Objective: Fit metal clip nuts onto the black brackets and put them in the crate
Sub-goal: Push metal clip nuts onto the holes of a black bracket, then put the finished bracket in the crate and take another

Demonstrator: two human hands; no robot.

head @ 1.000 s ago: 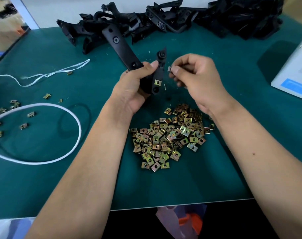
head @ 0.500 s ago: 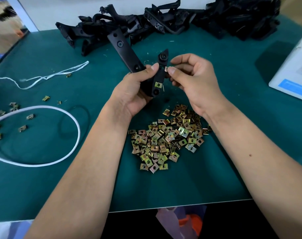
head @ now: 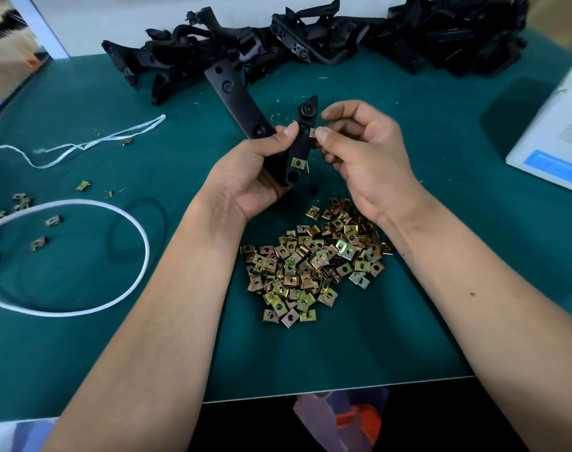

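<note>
Bracket [head: 297, 148] of black plastic stands held above the green table [head: 408, 337], one clip nut [head: 297, 163] already seated near its lower end. The left hand [head: 248, 177] grips its lower part, fingers curled round it and the thumb lying across the front. The right hand [head: 366, 151] pinches a second clip nut [head: 311, 133] between thumb and forefinger, pressing it against the bracket's right edge midway up. Just below the hands lies a heap of loose clip nuts [head: 310, 269]. Along the table's far edge is a pile of black brackets [head: 327, 44]. To the left lie a white cord loop [head: 138, 230], a thin white string [head: 82, 146] and a few scattered nuts [head: 38, 243]; a white box [head: 558, 132] sits at the right.
</note>
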